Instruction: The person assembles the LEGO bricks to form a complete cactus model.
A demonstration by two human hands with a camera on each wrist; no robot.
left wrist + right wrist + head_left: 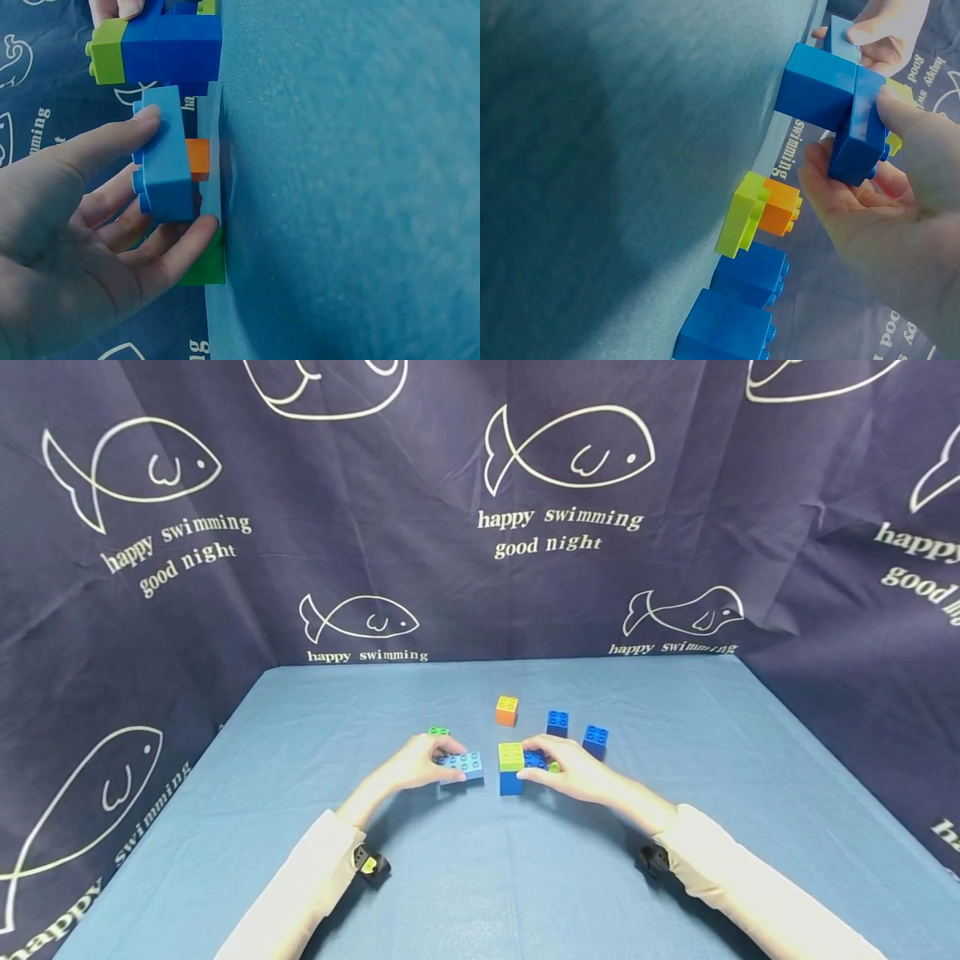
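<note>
Simultaneously, the left hand pinched the light-blue brick left of the lime-topped stack, which the right hand gripped; level, steady support seemed advisable.

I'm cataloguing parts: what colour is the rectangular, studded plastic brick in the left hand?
Light blue; the brick shows best in the left wrist view.

Head view, forward and down, close wrist views, seemingly sideways, sharing light-blue brick

A narrow gap divides brick from stack, orange block beyond.
</note>
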